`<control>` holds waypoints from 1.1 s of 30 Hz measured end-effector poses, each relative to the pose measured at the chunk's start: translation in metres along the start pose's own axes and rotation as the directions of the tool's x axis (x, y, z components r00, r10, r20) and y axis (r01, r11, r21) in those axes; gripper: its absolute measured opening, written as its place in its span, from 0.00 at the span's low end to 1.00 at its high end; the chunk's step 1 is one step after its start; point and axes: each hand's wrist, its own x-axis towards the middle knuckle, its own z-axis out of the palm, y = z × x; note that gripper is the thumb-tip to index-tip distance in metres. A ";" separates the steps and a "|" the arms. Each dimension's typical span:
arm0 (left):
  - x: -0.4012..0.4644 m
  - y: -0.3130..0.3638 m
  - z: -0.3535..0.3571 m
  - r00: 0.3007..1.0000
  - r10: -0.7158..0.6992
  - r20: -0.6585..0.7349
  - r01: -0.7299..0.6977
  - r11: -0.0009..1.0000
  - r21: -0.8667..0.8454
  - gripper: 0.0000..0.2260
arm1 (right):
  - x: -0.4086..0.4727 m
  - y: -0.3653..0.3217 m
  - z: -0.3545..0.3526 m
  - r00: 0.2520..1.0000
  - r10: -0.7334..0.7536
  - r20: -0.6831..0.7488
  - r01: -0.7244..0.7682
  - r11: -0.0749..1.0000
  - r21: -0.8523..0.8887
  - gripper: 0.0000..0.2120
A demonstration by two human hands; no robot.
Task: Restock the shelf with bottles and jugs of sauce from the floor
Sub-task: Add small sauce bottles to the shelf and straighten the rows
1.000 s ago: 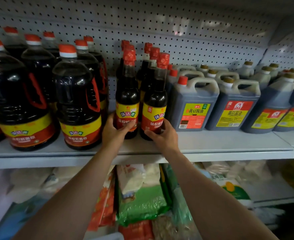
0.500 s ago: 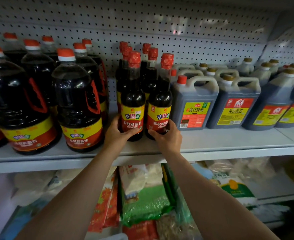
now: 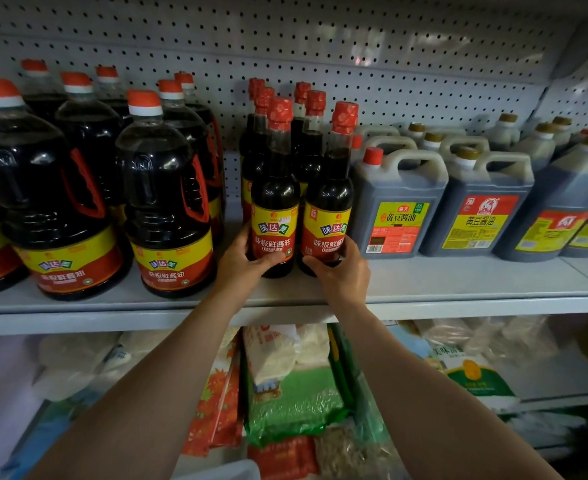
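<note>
Bottles (image 3: 274, 206) in curled fingers (image 3: 272, 260)

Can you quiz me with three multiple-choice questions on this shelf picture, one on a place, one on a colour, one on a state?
1. Where do the two slim bottles being held stand?
A. between the round jugs and the square jugs
B. on the lower shelf
C. at the far right end

2. What colour is the cap of the square jug nearest the slim bottles?
A. gold
B. red
C. white

3. What is the left hand doing?
A. hanging free
B. gripping a slim bottle low down
C. lifting a round jug

Answers:
1 A: the slim bottles stand with round jugs on their left, square jugs on their right.
2 B: its cap is red.
3 B: the left hand wraps the left bottle's base.
</note>
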 end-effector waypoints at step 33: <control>0.060 0.208 -0.022 0.976 0.097 -0.192 -0.105 0.994 -0.029 0.25 | 0.130 -0.190 -0.118 0.966 -0.233 0.107 0.178 0.909 0.377 0.07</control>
